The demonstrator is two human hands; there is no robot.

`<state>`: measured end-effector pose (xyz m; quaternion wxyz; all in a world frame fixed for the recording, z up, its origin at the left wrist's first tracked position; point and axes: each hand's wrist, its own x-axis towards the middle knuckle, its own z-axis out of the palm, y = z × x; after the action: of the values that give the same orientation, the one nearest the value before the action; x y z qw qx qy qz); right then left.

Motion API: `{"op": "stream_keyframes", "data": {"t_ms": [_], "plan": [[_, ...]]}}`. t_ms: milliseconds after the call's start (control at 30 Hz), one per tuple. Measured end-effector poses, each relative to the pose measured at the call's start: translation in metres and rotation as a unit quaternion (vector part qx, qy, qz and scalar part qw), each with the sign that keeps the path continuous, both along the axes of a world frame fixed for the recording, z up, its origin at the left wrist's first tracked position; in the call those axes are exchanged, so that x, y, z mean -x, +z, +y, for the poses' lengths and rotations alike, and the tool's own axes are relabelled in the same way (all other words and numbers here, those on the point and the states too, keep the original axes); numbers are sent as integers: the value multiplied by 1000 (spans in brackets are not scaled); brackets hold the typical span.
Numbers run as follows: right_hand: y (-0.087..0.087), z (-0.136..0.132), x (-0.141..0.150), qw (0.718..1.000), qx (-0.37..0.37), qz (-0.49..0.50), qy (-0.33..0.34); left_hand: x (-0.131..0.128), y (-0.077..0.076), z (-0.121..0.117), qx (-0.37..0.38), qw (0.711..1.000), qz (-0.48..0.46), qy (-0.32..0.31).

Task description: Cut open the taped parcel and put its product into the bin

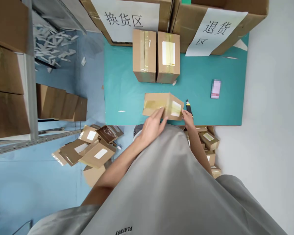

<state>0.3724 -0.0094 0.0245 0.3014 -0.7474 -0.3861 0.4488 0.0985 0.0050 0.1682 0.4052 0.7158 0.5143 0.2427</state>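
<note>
The cardboard carton [159,99] lies near the front edge of the worktop [124,91], slightly left of that edge's midpoint; the left hand [154,126] rests upon it with the grip apart, thumb spread from the fingers, while the grip of the right hand [187,118] is clamped on the carton's right end. The utility knife [189,107] lies just beside the right hand. Toward the back edge, a taped box [144,54] and a labelled box [169,70] stand side by side.
</note>
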Motion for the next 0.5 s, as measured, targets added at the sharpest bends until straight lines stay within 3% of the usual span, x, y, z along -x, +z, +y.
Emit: {"op": "stream_keyframes", "data": {"t_ms": [100,167,333,433,500], "plan": [[10,3,27,996,19,72,-49,35,-25,12,7,987,45,152],[19,9,42,994,7,110,-11,52,-49,23,19,967,59,248],[59,24,49,995,-56,43,65,64,-108,35,49,959,50,275],[100,25,55,990,-90,-21,102,67,-138,32,124,941,-38,312],[128,23,72,978,-115,-46,170,72,-155,31,164,924,-78,337]]}}
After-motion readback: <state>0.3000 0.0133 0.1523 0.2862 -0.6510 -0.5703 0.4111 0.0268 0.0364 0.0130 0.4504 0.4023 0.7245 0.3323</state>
